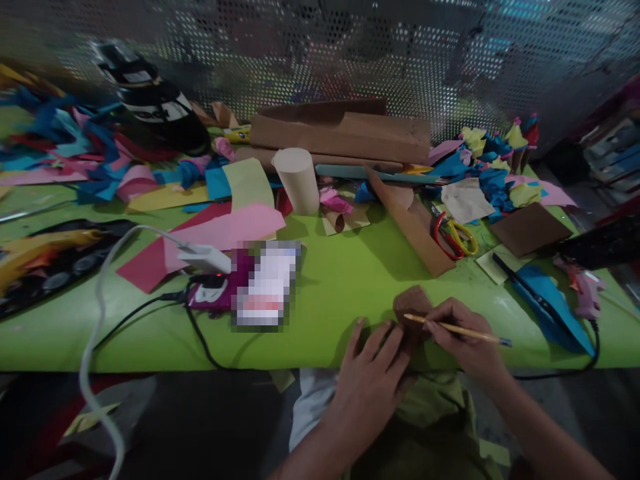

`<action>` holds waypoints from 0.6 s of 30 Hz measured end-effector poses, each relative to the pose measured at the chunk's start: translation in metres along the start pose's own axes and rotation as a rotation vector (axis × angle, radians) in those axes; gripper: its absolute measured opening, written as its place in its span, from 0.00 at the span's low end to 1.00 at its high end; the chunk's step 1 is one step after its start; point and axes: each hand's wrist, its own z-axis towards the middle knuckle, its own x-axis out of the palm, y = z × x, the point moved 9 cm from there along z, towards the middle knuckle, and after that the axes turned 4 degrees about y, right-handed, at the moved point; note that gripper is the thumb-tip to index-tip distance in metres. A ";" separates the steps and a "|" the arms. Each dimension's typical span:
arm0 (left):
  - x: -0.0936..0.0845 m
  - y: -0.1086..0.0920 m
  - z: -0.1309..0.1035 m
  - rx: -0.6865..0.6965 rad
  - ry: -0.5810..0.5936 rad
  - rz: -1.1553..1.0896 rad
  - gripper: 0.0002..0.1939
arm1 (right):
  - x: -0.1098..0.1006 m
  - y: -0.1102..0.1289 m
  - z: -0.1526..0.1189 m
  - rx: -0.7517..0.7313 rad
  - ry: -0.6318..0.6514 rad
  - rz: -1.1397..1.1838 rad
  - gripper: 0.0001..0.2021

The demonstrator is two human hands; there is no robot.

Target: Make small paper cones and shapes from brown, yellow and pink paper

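One pencil (475, 334), pinched in the right hand (463, 343), slants over a small brown piece (414, 301) near the green table's (345, 273) front edge; the left hand (373, 373) lies palm down beside it, fingers spread.

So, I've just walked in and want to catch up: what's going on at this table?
A person is working at a bright green tabletop. Their right hand grips a slim yellow-brown wooden pencil, its tip at a small, dark brown, flat piece. The left hand lies with fingers spread at that piece's near side; whether the pencil is marking it, I can't tell. Farther back stands a cream cylinder, in front of rolled brown paper.
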 end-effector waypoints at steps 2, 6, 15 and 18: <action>0.000 0.000 0.000 -0.001 0.004 0.007 0.23 | -0.009 -0.006 -0.001 0.023 -0.067 -0.010 0.07; 0.001 0.001 0.000 0.000 0.006 0.015 0.24 | -0.028 -0.016 -0.005 0.049 -0.198 -0.024 0.08; 0.000 0.000 0.000 0.006 -0.018 0.015 0.24 | -0.046 -0.019 -0.015 0.004 -0.317 0.019 0.09; -0.001 0.000 0.001 -0.001 -0.022 0.017 0.24 | -0.029 -0.018 -0.016 0.003 -0.177 0.119 0.09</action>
